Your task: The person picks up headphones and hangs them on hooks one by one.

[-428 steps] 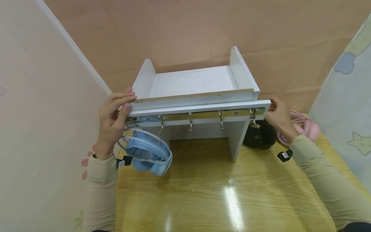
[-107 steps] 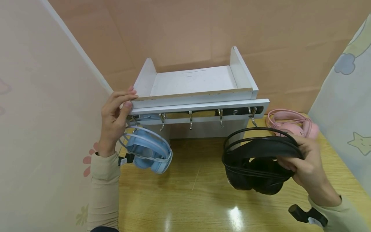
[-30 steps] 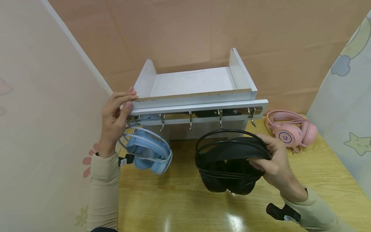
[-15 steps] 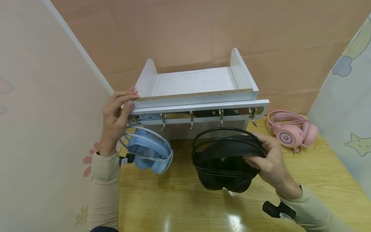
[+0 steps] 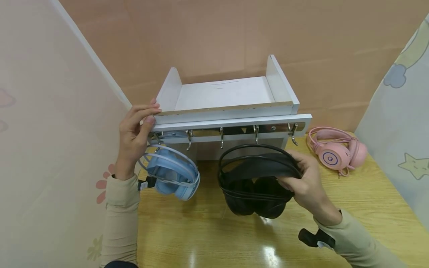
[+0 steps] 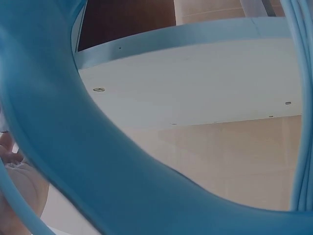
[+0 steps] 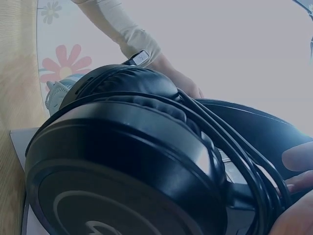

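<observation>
My left hand grips the front left corner of a white wooden shelf, thumb in front and fingers over the top edge. In my right hand, black over-ear headphones are held by the right side of the headband. They hang above the table, in front of and below the hook rail, apart from the metal hooks. Blue headphones hang at the leftmost hook, beside my left wrist. Their headband fills much of the left wrist view. A black ear cup covers most of the right wrist view.
Pink headphones with a bundled cable lie on the wooden table to the right of the shelf. A patterned wall panel stands close on the left, another on the right. Brown paper covers the back.
Earlier my right hand touched the rail's right end and the black headphones lay on the table. It has since lifted them and carried them left, lately slightly upward. My left hand stays put.
</observation>
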Motion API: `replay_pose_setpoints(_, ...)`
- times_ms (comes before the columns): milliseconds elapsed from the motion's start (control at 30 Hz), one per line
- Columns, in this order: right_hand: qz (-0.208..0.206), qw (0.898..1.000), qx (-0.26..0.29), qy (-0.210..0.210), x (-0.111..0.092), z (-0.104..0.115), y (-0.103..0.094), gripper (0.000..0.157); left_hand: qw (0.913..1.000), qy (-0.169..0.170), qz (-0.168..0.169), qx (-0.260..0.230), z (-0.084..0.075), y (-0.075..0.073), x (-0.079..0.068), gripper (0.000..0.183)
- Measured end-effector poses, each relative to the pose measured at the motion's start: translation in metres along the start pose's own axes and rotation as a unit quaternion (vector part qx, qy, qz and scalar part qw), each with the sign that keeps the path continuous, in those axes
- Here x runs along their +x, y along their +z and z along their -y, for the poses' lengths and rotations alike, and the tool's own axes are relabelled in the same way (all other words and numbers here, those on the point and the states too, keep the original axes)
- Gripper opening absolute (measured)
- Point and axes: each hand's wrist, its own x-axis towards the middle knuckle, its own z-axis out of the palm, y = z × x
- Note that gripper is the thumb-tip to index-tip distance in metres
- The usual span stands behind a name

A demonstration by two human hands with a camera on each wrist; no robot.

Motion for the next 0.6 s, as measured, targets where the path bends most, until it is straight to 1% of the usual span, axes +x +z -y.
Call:
replay_pose_setpoints(100, -0.004, 1.000, -0.003, 0.002, 0.0015, -0.0012, 0.0018, 0.045, 1.0000, 0.001, 0.000, 0.002, -0.0002, -0.0006, 0.0005, 0.020)
replay_pose_setpoints(333, 0.010, 1.000, 0.005, -0.007, 0.0037, -0.0065, 0.0035, 0.041, 1.0000, 0.008, -0.002, 0.004, 0.0003, -0.0007, 0.0001, 0.021)
replay_pose_setpoints(467, 0.011, 1.000, -0.008, -0.011, 0.0039, -0.0081, 0.0040, 0.034, 0.9999, 0.008, -0.003, 0.006, 0.0004, 0.0002, 0.0004, 0.020)
replay_pose_setpoints(600, 0.011, 1.000, -0.020, -0.003, 0.0047, -0.0084, 0.0056, 0.030, 0.9999, 0.009, -0.004, 0.008, 0.0002, 0.0005, 0.0007, 0.020)
